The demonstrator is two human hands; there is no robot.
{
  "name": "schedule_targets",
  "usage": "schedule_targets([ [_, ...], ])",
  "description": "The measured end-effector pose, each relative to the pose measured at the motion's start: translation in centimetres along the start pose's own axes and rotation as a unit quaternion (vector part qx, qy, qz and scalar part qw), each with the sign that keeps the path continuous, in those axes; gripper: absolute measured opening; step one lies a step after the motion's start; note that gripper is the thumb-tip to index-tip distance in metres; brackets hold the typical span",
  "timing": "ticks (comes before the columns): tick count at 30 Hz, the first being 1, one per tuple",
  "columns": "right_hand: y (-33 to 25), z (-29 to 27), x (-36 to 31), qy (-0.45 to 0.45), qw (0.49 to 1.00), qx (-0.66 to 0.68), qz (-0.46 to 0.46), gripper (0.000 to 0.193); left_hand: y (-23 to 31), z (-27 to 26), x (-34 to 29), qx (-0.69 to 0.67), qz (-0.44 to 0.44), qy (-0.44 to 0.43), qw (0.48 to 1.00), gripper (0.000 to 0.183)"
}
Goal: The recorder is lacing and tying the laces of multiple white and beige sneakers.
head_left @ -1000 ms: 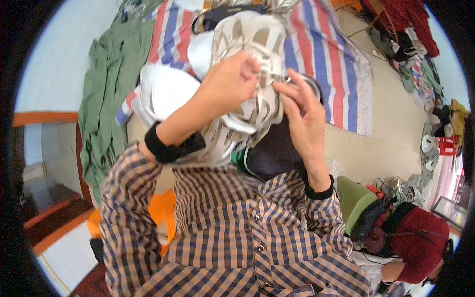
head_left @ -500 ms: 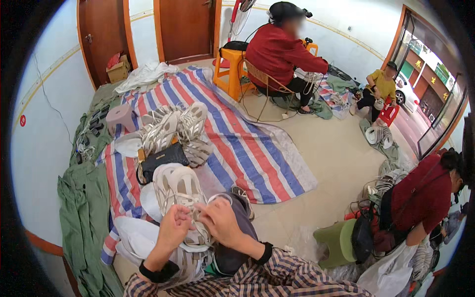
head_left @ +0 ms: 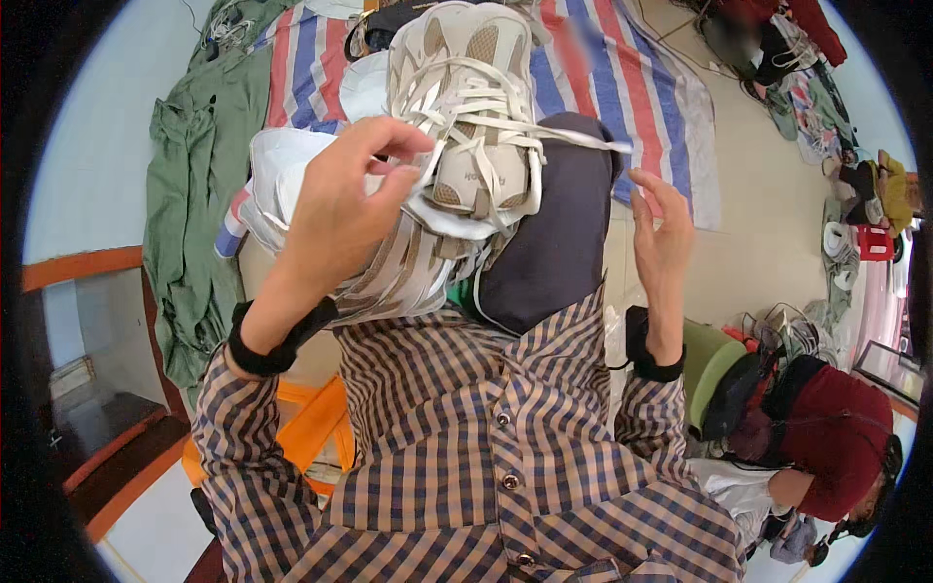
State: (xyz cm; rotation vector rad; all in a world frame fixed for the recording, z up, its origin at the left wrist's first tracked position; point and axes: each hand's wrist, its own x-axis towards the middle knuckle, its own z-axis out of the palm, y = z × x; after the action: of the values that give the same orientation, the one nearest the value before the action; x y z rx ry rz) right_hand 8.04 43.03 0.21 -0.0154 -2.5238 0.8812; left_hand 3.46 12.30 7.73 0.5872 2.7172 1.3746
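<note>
A beige sneaker [head_left: 501,165] with mesh panels rests on my lap, its cream laces [head_left: 476,107] threaded across the tongue. One lace end [head_left: 603,145] stretches out to the right over my dark trouser leg [head_left: 564,223]. My left hand [head_left: 340,209] is beside the sneaker's left side, thumb and forefinger apart, close to a lace strand. Off to the right, my right hand [head_left: 664,228] is raised with its fingers apart, just below the lace end and not touching it. More beige striped footwear [head_left: 384,272] lies under the sneaker, partly hidden by my left hand.
A striped plastic sheet [head_left: 671,126] covers the floor ahead, with a dark bag [head_left: 398,21] on it. Green cloth [head_left: 209,204] lies to the left. An orange stool [head_left: 321,428] is beneath me. At right are a green stool [head_left: 709,364] and a person in dark red [head_left: 836,437].
My view has tilted down. My hands, together over the laces before, have moved apart; the right has swung away rightward, and one lace end now extends that way.
</note>
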Motion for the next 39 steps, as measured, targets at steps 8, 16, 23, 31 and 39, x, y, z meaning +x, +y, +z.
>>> schedule_targets([
  [8,-5.6,1.1,0.8,-0.098,0.961,0.245,0.077,0.023,0.9,3.7,0.2,0.198,0.185,0.049,0.961,0.025],
  [16,-7.6,4.9,3.2,-0.092,0.963,0.251,0.036,0.016,1.0,4.5,1.1,0.223,0.200,0.060,0.952,0.009],
  [23,-2.8,2.1,1.8,-0.058,0.973,0.215,0.054,0.014,1.4,1.9,0.4,0.151,0.140,0.035,0.978,0.019],
  [31,2.9,-2.7,-4.6,-0.099,0.937,0.237,0.239,0.024,1.2,2.5,7.4,0.191,0.290,0.036,0.937,0.033],
  [39,-5.1,0.7,-1.4,-0.152,0.903,0.378,0.134,0.028,2.7,1.3,5.9,0.241,0.266,-0.012,0.933,0.029],
])
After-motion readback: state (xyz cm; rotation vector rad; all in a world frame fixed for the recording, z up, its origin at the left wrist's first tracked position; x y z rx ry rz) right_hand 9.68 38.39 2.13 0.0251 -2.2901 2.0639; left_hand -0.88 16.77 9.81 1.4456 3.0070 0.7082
